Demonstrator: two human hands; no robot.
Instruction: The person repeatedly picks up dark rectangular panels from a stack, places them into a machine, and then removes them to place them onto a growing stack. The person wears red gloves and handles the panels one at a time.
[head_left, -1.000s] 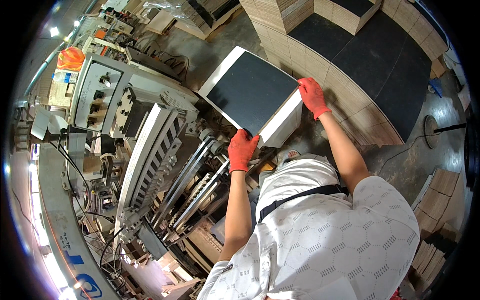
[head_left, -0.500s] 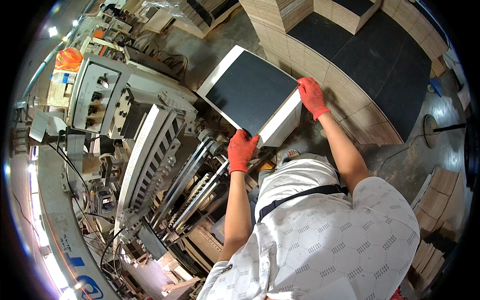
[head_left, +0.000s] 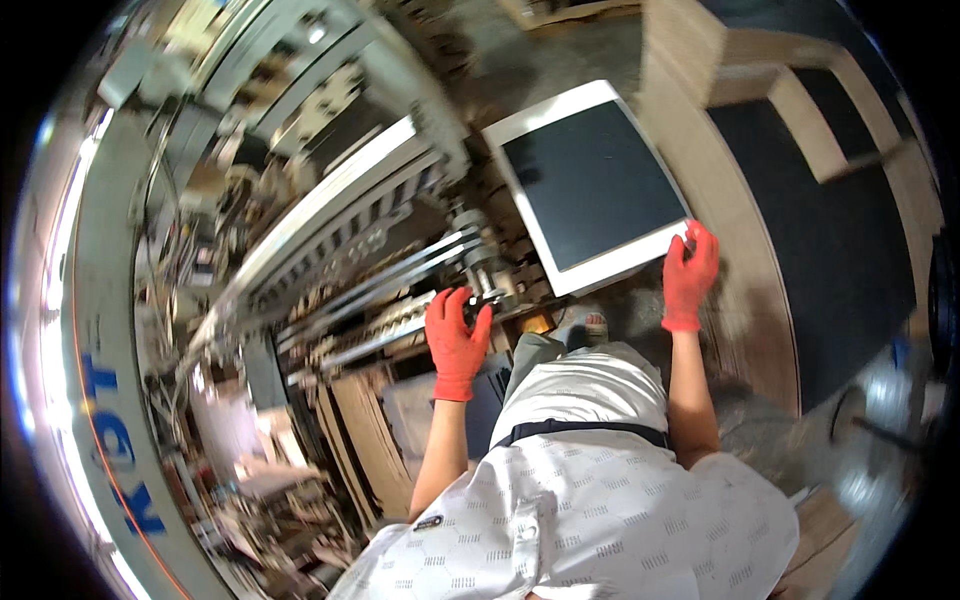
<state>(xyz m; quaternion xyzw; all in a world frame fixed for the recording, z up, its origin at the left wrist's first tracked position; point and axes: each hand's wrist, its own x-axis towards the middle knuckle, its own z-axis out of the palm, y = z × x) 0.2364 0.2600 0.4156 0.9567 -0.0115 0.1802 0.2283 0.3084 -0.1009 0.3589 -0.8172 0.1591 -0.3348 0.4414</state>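
Observation:
A black-faced rectangular panel (head_left: 595, 185) lies flat on a white stand (head_left: 530, 125), whose pale border shows around part of it. My right hand (head_left: 690, 278), in a red glove, is at the panel's near right corner with its thumb and fingers apart; whether the fingertips touch the corner is hard to tell. My left hand (head_left: 456, 345), also red-gloved, is off the panel. It hangs open over the machine's metal rails (head_left: 400, 305), left of the stand, its fingers spread and holding nothing.
A large stack of wood-edged, black-topped panels (head_left: 810, 240) stands close on the right, with smaller pieces on top. On the left is a long grey machine (head_left: 330, 190) with rollers. Boards (head_left: 350, 430) lean below it. A pedestal base (head_left: 850, 420) stands at far right.
My left hand has let go of the panel's near left corner and drawn back toward the rails. My right hand's grip has loosened at the right corner. The view has turned.

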